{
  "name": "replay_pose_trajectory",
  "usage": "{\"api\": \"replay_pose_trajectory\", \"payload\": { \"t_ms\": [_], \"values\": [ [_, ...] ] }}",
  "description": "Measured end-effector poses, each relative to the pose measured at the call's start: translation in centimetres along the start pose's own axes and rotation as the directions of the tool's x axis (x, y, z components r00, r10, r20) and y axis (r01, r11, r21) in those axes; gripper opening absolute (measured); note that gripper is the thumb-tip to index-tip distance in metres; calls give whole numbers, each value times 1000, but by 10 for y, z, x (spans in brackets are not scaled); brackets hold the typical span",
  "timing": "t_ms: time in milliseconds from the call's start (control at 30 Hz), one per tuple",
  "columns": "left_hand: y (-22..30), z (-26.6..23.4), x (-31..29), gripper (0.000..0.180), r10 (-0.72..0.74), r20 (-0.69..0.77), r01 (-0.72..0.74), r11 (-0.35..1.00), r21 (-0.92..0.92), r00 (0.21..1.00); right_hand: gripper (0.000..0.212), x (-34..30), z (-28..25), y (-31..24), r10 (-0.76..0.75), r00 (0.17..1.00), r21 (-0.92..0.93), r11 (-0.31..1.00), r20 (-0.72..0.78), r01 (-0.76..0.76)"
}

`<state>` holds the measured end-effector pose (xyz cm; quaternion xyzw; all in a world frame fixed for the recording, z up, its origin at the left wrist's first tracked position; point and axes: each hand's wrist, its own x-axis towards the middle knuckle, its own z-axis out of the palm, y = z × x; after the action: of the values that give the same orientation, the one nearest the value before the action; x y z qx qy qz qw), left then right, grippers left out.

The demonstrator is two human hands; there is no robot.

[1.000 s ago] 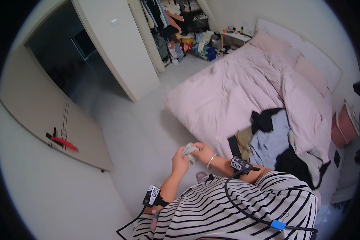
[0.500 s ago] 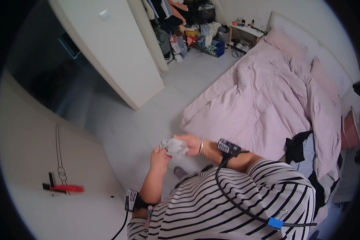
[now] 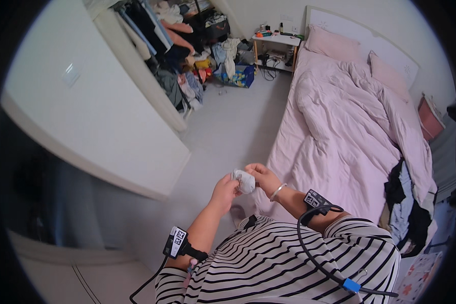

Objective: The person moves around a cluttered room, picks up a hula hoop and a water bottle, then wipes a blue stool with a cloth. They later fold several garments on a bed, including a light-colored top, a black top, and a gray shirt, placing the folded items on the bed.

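Observation:
Between my hands, in front of my striped shirt, is a small greyish-white crumpled bundle (image 3: 245, 182), soft-looking like cloth or tissue; its exact kind is unclear. My left hand (image 3: 224, 193) closes around its left side, thumb against it. At its upper right edge, the bent fingers of my right hand (image 3: 264, 178) pinch it; the fingertips are partly hidden. A silver bracelet (image 3: 278, 191) circles my right wrist.
To the right stands a bed with a rumpled pink quilt (image 3: 334, 131), dark and blue clothes (image 3: 401, 202) hanging over its side. A white bedside table (image 3: 276, 39) and an open closet with heaped clothes (image 3: 187, 66) are farther off. A white wall (image 3: 101, 121) juts out on the left.
My view has turned left and forward, so more of the closet and bed shows. Both hands still hold the bundle, which looks more compact now. The red-handled item on the left has left the view.

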<state>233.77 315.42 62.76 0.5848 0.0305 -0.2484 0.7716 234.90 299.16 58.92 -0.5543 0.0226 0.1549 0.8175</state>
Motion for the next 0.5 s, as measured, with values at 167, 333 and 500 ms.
{"api": "replay_pose_trajectory", "payload": {
  "t_ms": [167,333,500],
  "values": [
    [89,-83,91,29,-2,1,2,998,55,1000,34,121,50,-45,120,961,244,952,248,-182],
    [150,-141,176,30,61,-28,-61,998,-2,998,35,235,74,-83,184,942,180,954,279,-240],
    [190,-202,298,28,170,-133,-165,985,52,976,29,363,82,-101,181,964,93,975,194,-202]
  ]
}}
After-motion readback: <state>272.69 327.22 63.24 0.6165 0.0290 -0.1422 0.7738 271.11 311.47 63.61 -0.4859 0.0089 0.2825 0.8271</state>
